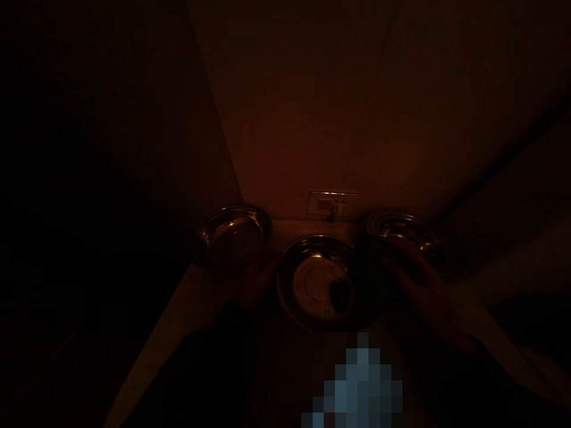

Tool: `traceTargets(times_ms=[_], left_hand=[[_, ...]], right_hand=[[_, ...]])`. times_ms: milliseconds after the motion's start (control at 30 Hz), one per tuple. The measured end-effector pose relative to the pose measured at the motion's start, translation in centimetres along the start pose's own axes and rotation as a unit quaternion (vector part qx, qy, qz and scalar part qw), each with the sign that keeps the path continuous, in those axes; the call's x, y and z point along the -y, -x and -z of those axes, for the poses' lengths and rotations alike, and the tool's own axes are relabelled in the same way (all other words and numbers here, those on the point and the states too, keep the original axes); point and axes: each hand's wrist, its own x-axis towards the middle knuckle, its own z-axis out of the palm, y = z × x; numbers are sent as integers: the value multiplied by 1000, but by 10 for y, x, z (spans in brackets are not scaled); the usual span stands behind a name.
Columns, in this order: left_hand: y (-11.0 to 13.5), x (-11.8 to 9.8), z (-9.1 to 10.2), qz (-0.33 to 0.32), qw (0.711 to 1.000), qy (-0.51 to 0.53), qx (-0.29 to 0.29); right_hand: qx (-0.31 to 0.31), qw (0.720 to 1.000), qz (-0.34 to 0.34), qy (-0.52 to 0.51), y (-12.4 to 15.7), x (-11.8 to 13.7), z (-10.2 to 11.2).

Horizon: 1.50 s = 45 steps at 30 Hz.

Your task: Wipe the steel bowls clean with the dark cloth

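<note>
The scene is very dark. Three round steel plates stand on a narrow counter against a wall: a left plate (234,235), a middle plate (314,282) and a right plate (404,233). My left hand (259,282) rests at the middle plate's left rim. My right hand (423,291) is at its right side, fingers curved around a dark object (370,273) that I cannot make out. A small dark thing (339,294) lies inside the middle plate.
A wall switch plate (332,203) sits just behind the plates. The counter edge (151,345) runs down to the lower left. A blurred pale patch (357,386) fills the bottom centre.
</note>
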Motion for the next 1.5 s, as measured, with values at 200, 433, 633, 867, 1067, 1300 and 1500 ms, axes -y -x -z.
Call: traceTargets(times_ms=[200, 433, 633, 867, 1067, 1300, 1500], left_hand=[[0, 6, -2, -5, 1000, 22, -10], [1, 11, -2, -14, 1000, 3, -23], [3, 11, -2, 9, 998, 54, 11], [1, 15, -4, -18, 1000, 10, -6], [6, 11, -10, -20, 999, 17, -22], [7, 13, -12, -35, 999, 23, -22], [7, 12, -12, -18, 999, 35, -10]], right_hand=[[-14, 994, 94, 61, 4, 5, -1], [71, 942, 264, 195, 6, 14, -8], [156, 879, 294, 342, 2, 11, -29], [288, 839, 285, 364, -3, 10, -36], [353, 815, 296, 352, -15, 23, -30], [339, 800, 297, 395, -19, 15, -40], [304, 812, 269, 420, -16, 23, -40]])
